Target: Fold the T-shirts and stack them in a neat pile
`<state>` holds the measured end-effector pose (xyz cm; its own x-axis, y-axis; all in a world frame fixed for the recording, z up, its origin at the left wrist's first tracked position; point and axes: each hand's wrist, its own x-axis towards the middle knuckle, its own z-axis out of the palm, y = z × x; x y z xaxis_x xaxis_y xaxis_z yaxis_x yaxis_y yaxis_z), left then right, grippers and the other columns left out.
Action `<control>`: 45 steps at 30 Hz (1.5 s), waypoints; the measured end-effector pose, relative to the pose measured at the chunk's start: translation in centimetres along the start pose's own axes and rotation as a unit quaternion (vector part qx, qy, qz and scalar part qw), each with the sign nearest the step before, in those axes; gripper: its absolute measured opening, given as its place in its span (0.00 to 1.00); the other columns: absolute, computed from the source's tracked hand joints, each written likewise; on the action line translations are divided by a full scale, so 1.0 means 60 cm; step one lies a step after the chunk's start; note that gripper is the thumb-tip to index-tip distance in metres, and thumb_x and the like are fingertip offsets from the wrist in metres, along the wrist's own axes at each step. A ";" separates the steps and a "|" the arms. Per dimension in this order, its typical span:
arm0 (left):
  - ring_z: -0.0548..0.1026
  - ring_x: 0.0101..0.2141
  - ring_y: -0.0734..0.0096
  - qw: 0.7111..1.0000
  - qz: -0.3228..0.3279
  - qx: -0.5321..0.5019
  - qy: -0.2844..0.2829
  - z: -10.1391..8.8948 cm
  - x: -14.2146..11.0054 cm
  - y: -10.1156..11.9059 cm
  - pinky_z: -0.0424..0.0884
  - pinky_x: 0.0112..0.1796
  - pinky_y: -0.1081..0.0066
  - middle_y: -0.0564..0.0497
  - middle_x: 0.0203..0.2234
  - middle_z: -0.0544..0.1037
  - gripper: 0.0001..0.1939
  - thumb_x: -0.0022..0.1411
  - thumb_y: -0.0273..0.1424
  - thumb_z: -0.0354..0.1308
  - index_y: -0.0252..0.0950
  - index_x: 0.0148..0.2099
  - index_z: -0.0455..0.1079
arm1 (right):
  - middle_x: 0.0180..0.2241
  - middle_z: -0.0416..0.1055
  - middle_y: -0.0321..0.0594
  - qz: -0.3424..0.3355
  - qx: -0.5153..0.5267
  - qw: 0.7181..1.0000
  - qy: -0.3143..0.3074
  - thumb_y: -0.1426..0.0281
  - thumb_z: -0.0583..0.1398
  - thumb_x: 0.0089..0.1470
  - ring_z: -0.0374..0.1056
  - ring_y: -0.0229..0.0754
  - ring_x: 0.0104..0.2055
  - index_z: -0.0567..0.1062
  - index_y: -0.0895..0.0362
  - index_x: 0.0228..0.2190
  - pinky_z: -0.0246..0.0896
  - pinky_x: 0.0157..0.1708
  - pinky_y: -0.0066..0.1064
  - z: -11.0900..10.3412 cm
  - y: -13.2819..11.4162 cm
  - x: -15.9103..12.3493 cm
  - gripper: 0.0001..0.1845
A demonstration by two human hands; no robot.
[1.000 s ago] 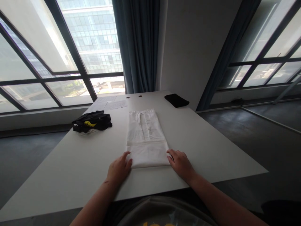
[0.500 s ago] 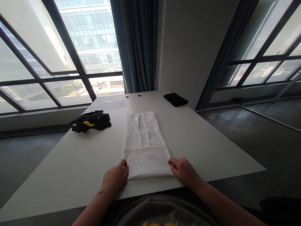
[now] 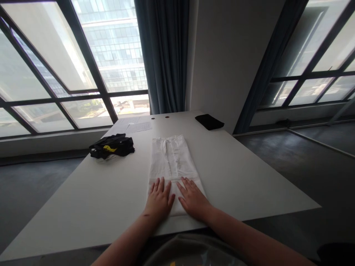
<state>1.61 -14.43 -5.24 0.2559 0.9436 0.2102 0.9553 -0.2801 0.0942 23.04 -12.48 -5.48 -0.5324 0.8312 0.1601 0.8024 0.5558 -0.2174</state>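
White pants (image 3: 172, 159) lie on the table in front of me, waistband and drawstring at the far end. Their near part is folded over, its edge crossing the garment under my fingertips. My left hand (image 3: 159, 197) rests flat on the left of this folded part, fingers spread. On the right of it lies my right hand (image 3: 193, 197), palm down with its fingers apart. Both hands cover much of the near fold.
The white table (image 3: 244, 184) stretches toward the windows. A crumpled black garment with a yellow patch (image 3: 112, 146) lies at left. A folded black cloth (image 3: 209, 121) is at the far right. Paper sheets (image 3: 138, 126) lie at the far left edge.
Both hands have moved inward from the near side edges of the pants onto the folded part. Their fingers went from pinching the edges to lying flat and spread.
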 end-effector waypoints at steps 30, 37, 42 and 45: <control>0.48 0.74 0.56 0.990 0.088 -0.072 -0.086 0.030 0.103 -0.233 0.48 0.71 0.49 0.52 0.76 0.50 0.29 0.78 0.50 0.39 0.51 0.74 0.59 | 0.76 0.42 0.48 0.082 -0.011 0.994 -0.075 0.55 0.48 0.70 0.40 0.55 0.77 0.58 0.50 0.72 0.33 0.73 0.56 -0.018 0.177 0.054 0.34; 0.52 0.73 0.53 0.996 0.014 -0.059 -0.069 0.060 0.226 -0.272 0.48 0.70 0.50 0.45 0.76 0.49 0.32 0.77 0.48 0.40 0.47 0.76 0.56 | 0.75 0.47 0.46 0.104 -0.023 0.993 -0.058 0.57 0.47 0.71 0.43 0.55 0.77 0.50 0.52 0.75 0.36 0.73 0.55 -0.009 0.262 0.164 0.36; 0.49 0.74 0.50 0.994 -0.029 -0.065 -0.082 0.073 0.323 -0.298 0.46 0.70 0.48 0.44 0.75 0.52 0.32 0.75 0.49 0.42 0.46 0.75 0.59 | 0.73 0.53 0.47 0.091 -0.009 0.994 -0.055 0.58 0.47 0.71 0.45 0.55 0.76 0.53 0.53 0.74 0.37 0.73 0.55 -0.001 0.308 0.263 0.35; 0.52 0.73 0.50 0.992 -0.037 -0.106 -0.057 0.082 0.378 -0.317 0.47 0.69 0.47 0.43 0.74 0.56 0.31 0.74 0.50 0.45 0.45 0.73 0.63 | 0.71 0.58 0.49 0.069 0.012 0.996 -0.047 0.58 0.47 0.72 0.47 0.55 0.75 0.56 0.54 0.73 0.39 0.72 0.54 0.003 0.335 0.327 0.34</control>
<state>-10.02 13.14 -7.03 0.2130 0.9734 0.0850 0.9229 -0.2290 0.3096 28.68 15.02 -6.91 -0.4409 0.8968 0.0356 0.8637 0.4348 -0.2551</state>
